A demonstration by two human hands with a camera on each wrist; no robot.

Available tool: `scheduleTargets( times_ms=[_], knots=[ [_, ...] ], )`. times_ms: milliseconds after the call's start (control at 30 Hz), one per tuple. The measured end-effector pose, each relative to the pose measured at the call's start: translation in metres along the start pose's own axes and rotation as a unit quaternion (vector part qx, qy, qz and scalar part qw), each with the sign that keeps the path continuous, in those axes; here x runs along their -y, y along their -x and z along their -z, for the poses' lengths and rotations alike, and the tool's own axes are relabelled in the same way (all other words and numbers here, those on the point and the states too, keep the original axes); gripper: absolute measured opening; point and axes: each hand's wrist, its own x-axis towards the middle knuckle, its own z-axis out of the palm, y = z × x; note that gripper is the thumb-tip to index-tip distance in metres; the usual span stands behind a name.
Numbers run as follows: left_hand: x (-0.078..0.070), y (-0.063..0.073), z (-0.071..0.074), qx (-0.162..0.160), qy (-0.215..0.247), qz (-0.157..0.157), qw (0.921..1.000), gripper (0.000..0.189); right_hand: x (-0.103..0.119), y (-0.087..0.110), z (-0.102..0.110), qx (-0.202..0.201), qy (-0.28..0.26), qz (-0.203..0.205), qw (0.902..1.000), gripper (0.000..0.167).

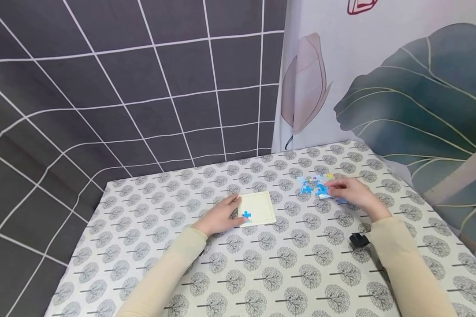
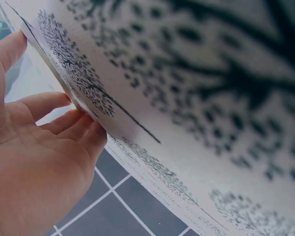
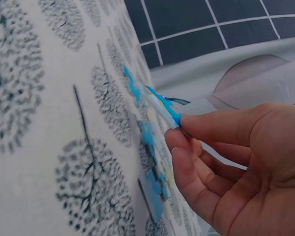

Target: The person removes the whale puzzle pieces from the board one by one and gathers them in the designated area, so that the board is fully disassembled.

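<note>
A pale, shallow-rimmed puzzle tray (image 1: pixel 258 204) lies on the table, a single blue jigsaw piece (image 1: pixel 247 215) at its lower left. My left hand (image 1: pixel 222 215) holds the tray's left side, thumb near the blue piece and fingers along the edge; the left wrist view shows the fingertips (image 2: pixel 91 120) against that edge. Over to the right, my right hand (image 1: pixel 351 191) pinches a blue jigsaw piece (image 3: pixel 164 105) between thumb and fingers, tilted above the pile. Several loose jigsaw pieces (image 1: pixel 306 189), mostly blue, lie just under and left of that hand.
A tree-patterned cloth (image 1: pixel 269 259) covers the table. Behind it hangs a dark grid-lined curtain (image 1: pixel 174 88), with a leaf-printed curtain (image 1: pixel 416 97) at the right. A yellow piece (image 1: pixel 330 176) lies at the pile's far edge. A black wrist device (image 1: pixel 358 240) hangs at the right sleeve.
</note>
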Motion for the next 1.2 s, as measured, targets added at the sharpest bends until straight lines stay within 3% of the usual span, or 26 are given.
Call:
scheduleTargets(
  times_ms=[267,800,1200],
  knots=[
    [0.0006,0.0013,0.0008,-0.001,0.003,0.005,1.0000,0.085,-0.0030,0.0015,-0.0028,0.029,0.024,-0.001,0.9993,0.039],
    [-0.0005,0.0042,-0.0018,-0.009,0.007,0.001,0.9999,0.085,-0.0047,0.0041,-0.0020,0.021,0.086,0.011,0.9960,0.033],
    [-0.0028,0.0047,0.0020,-0.002,0.009,-0.004,0.9999,0.084,-0.0075,0.0052,-0.0092,0.005,0.083,0.000,0.9966,0.032]
  ],
)
